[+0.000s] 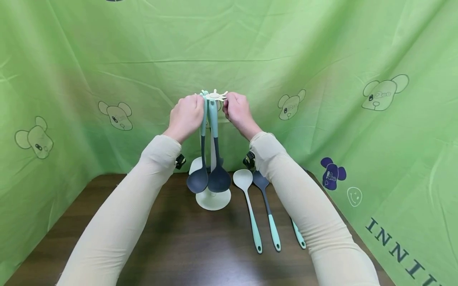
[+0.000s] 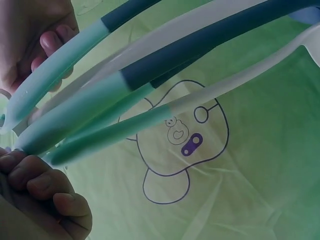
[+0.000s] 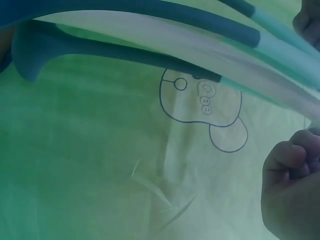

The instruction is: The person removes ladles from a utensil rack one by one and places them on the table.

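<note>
A cream utensil stand (image 1: 213, 200) with a round base and a star-shaped hook top stands at the back of the table. A dark ladle (image 1: 197, 181) with a mint handle hangs at its left, and my left hand (image 1: 187, 117) pinches the top of that handle. Beside it hangs a second dark ladle (image 1: 219, 179). My right hand (image 1: 239, 111) grips a hook arm on the right of the stand's top. In the left wrist view, several mint handles (image 2: 75, 117) run close above the curled left fingers. A white-headed utensil (image 1: 195, 165) hangs behind, partly hidden.
On the table's right lie a white spoon (image 1: 243, 180), a dark spoon (image 1: 273, 232) and another mint-handled utensil (image 1: 298, 236), mostly hidden under the right sleeve. A green curtain (image 1: 250, 47) with bear drawings surrounds the dark wooden table (image 1: 200, 246).
</note>
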Available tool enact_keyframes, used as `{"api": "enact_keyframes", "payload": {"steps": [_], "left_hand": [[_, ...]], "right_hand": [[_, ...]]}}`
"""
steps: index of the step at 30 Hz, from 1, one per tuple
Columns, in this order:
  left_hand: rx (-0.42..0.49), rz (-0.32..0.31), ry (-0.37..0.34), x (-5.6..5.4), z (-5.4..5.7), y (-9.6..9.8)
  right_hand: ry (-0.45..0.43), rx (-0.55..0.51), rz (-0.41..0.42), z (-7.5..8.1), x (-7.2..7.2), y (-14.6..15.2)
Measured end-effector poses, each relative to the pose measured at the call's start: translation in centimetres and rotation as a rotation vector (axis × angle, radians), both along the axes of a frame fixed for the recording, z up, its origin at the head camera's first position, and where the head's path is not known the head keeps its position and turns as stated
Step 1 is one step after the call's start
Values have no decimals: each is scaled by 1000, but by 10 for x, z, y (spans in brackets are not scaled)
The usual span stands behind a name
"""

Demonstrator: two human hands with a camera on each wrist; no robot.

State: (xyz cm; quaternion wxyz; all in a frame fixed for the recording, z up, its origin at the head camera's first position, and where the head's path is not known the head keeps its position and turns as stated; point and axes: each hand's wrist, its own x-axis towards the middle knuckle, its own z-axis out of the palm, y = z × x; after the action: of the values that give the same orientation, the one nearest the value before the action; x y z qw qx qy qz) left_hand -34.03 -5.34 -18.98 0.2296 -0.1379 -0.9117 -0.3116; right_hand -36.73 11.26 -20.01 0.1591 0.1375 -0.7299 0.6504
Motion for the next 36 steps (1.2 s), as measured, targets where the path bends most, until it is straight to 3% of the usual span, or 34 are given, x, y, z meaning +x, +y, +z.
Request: {"api": "enact_keyframes", "payload": {"steps": [6, 14, 22, 26, 32, 36], "left_hand": [[-43, 38, 32, 3, 2, 6], [-68, 71, 61, 4, 2, 11], [-18, 64, 128, 5, -8, 1], [12, 24, 183, 13, -24, -6], [-47, -21, 223, 34, -71, -2], [-70, -26, 251, 42, -93, 5]], "right_hand": [[-15, -48, 44, 2, -3, 2], [-11, -39, 32, 3, -4, 5], [-22, -56, 57, 1, -5, -1], [-11, -64, 58, 0, -4, -5], [-11, -72, 75, -1, -3, -10], [-9, -80, 73, -1, -1, -11]]}}
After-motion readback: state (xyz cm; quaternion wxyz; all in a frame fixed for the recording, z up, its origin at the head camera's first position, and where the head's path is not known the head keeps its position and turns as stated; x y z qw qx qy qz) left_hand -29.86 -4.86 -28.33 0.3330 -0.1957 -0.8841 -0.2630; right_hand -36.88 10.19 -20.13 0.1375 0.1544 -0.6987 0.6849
